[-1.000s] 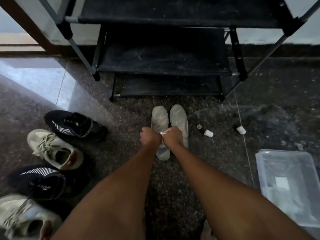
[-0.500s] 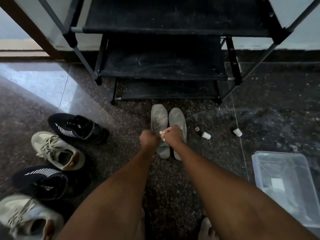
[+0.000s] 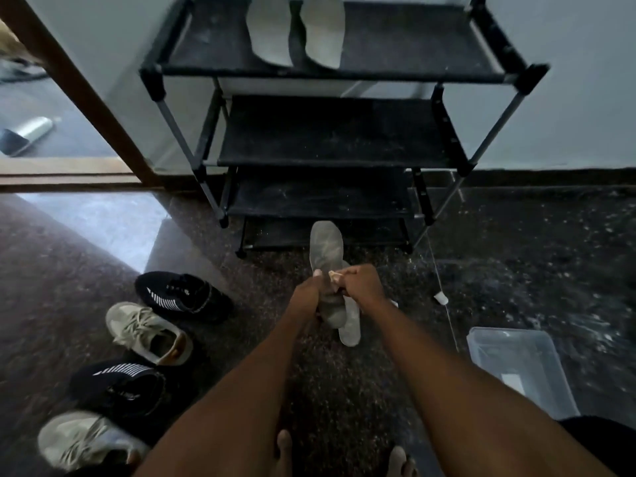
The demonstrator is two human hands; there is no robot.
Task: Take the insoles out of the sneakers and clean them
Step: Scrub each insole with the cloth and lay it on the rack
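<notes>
My left hand (image 3: pixel 307 292) grips a grey insole (image 3: pixel 325 251) by its lower half and holds it tilted up off the floor. My right hand (image 3: pixel 363 282) is closed on a small pale cloth (image 3: pixel 333 275) and presses it against that insole. A second grey insole (image 3: pixel 350 325) lies flat on the floor under my hands, partly hidden. Two more insoles (image 3: pixel 296 31) rest on the top shelf of the black shoe rack (image 3: pixel 330 132). Two black sneakers (image 3: pixel 179 296) and two beige sneakers (image 3: pixel 148 332) sit on the floor at the left.
A clear plastic box (image 3: pixel 519 366) stands on the floor at the right. A small white cap (image 3: pixel 440 298) lies near a floor seam. A slipper (image 3: pixel 25 134) is beyond the doorway at the left. My bare toes (image 3: pixel 285 449) show at the bottom.
My left hand has lifted one insole off the floor; the other stays down. The view has tilted up, bringing the rack's top shelf and its two insoles into sight.
</notes>
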